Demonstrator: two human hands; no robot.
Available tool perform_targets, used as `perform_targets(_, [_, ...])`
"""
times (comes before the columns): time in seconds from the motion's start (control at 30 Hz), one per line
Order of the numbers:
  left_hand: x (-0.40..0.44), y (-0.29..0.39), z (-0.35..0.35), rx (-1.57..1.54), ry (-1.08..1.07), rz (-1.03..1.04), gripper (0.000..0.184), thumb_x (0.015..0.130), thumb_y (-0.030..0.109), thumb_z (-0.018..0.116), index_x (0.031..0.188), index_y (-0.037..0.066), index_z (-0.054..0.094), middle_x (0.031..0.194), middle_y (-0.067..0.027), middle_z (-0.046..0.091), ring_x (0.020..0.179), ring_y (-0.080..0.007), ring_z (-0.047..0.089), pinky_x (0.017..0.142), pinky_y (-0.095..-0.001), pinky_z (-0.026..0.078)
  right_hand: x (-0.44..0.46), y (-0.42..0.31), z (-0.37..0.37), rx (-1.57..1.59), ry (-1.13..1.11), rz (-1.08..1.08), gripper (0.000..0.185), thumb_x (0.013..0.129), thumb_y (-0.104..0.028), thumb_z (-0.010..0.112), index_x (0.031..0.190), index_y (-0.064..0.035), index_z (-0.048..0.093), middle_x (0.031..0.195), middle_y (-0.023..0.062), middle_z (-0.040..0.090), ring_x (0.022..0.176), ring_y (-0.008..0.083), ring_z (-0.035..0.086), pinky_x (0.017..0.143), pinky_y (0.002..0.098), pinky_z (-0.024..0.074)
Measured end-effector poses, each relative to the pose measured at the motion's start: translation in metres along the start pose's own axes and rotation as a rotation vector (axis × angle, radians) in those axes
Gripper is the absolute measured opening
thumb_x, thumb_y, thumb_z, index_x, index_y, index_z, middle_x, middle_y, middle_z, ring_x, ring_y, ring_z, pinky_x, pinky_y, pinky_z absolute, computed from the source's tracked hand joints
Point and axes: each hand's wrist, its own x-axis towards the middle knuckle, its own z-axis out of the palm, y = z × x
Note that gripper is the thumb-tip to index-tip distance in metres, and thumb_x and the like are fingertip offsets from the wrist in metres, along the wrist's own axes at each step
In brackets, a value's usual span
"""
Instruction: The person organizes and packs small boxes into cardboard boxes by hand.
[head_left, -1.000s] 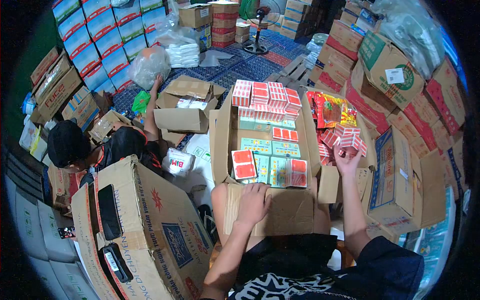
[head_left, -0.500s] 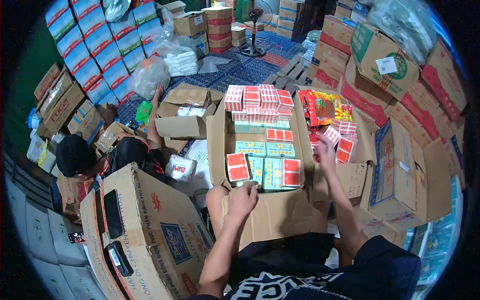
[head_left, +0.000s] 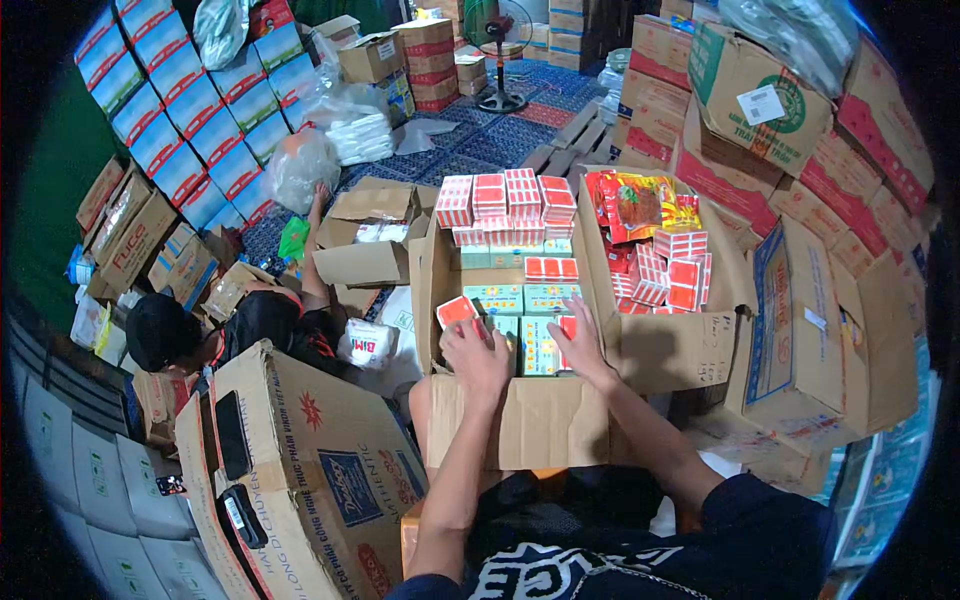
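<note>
An open cardboard carton (head_left: 515,420) stands in front of me, with mint-green printed boxes (head_left: 541,345) packed inside it. My left hand (head_left: 476,358) has its fingers bent over a small red-and-white box (head_left: 457,311), tilted at the carton's near left. At the near right, the thumb and fingers of my right hand (head_left: 584,347) sit around another red box (head_left: 568,327), which they mostly cover. More red-and-white boxes (head_left: 521,190) are stacked at the carton's far end. One red row (head_left: 551,269) lies across the middle.
At right, another carton (head_left: 672,350) holds red food packets (head_left: 640,205) and loose red-and-white boxes (head_left: 684,284). A large carton (head_left: 330,470) stands at left with a phone (head_left: 233,432) on it. A person in a black cap (head_left: 165,330) reaches forward beyond. A fan (head_left: 500,60) stands behind.
My right hand has come from the right-hand carton over to the red box in the middle carton. My left hand has moved up onto the left red-and-white box, which has shifted and tilted.
</note>
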Motion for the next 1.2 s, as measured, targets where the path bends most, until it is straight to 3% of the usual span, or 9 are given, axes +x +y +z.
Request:
perform_targets(0.17, [0.012,-0.005,0.008,-0.144,-0.059,-0.127,0.084,0.081,0.041,0.079,0.142,-0.003,0.044,0.154,-0.0308,0.036,0.138,-0.0519,0.042,0.108,-0.0550,0.043,-0.003,-0.001,0.001,0.037,0.014,0.133,0.076,0.082,-0.026,0.081,0.142,0.0043,0.046,0.153,0.0259,0.040,0.145,0.0421,0.036,0.119,0.0483,0.0329])
perform_targets(0.27, [0.028,0.000,0.009,-0.237,-0.165,-0.511,0.102,0.072,0.041,0.086,0.150,0.003,0.032,0.145,-0.0311,0.045,0.128,-0.0507,0.051,0.108,-0.0547,0.044,-0.008,-0.007,0.008,-0.332,-0.009,-0.042,0.081,0.077,-0.030,0.083,0.140,0.0058,0.046,0.147,0.0251,0.045,0.144,0.0428,0.035,0.119,0.0488,0.0310])
perform_targets(0.43, [0.041,-0.017,0.012,-0.225,-0.254,-0.557,0.111,0.066,0.042,0.090,0.151,0.003,0.028,0.143,-0.0273,0.052,0.128,-0.0477,0.054,0.108,-0.0529,0.045,-0.005,-0.004,0.002,-0.353,-0.127,-0.065,0.082,0.073,-0.029,0.083,0.138,0.0051,0.047,0.139,0.0242,0.050,0.137,0.0421,0.039,0.118,0.0500,0.0311])
perform_targets(0.53, [0.037,-0.021,0.015,-0.314,-0.226,-0.525,0.110,0.064,0.039,0.091,0.150,0.004,0.031,0.136,-0.0253,0.059,0.124,-0.0442,0.059,0.106,-0.0497,0.048,-0.004,-0.001,0.003,-0.326,-0.124,-0.059,0.073,0.074,-0.022,0.080,0.136,0.0035,0.050,0.130,0.0224,0.054,0.128,0.0403,0.045,0.117,0.0499,0.0327])
perform_targets(0.7, [0.030,-0.034,0.018,-0.335,-0.272,-0.421,0.111,0.062,0.040,0.092,0.149,0.005,0.034,0.139,-0.0256,0.056,0.127,-0.0412,0.058,0.106,-0.0472,0.048,-0.005,0.010,0.008,-0.301,-0.107,-0.079,0.063,0.077,-0.016,0.075,0.135,-0.0001,0.054,0.125,0.0201,0.056,0.125,0.0402,0.046,0.114,0.0504,0.0341])
perform_targets(0.8, [0.028,-0.032,0.018,-0.188,-0.312,-0.420,0.111,0.061,0.041,0.093,0.149,0.004,0.036,0.141,-0.0260,0.054,0.129,-0.0414,0.055,0.107,-0.0479,0.048,-0.005,0.008,0.006,-0.273,-0.096,-0.113,0.059,0.079,-0.013,0.074,0.134,-0.0030,0.056,0.125,0.0187,0.058,0.126,0.0391,0.047,0.113,0.0492,0.0349])
perform_targets(0.93, [0.023,-0.034,0.016,-0.199,-0.327,-0.377,0.120,0.058,0.044,0.088,0.155,0.002,0.029,0.142,-0.0288,0.049,0.127,-0.0432,0.056,0.107,-0.0488,0.048,-0.008,0.006,0.000,-0.104,-0.174,-0.179,0.060,0.082,-0.018,0.077,0.136,-0.0066,0.056,0.131,0.0168,0.059,0.125,0.0366,0.052,0.109,0.0463,0.0382])
perform_targets(1.1, [0.019,-0.026,0.004,-0.237,-0.316,-0.347,0.113,0.067,0.050,0.082,0.155,0.002,0.030,0.144,-0.0302,0.048,0.128,-0.0446,0.054,0.108,-0.0492,0.047,-0.007,-0.008,-0.008,0.002,-0.210,-0.146,0.058,0.086,-0.023,0.076,0.136,-0.0011,0.055,0.132,0.0199,0.059,0.126,0.0360,0.054,0.111,0.0444,0.0383])
perform_targets(1.2, [0.023,-0.022,0.004,-0.289,-0.291,-0.460,0.103,0.080,0.064,0.068,0.155,0.002,0.034,0.143,-0.0317,0.052,0.130,-0.0450,0.055,0.110,-0.0497,0.044,-0.004,-0.006,0.000,0.115,0.041,0.155,0.065,0.089,-0.032,0.076,0.138,0.0032,0.052,0.135,0.0230,0.058,0.126,0.0358,0.055,0.108,0.0438,0.0416])
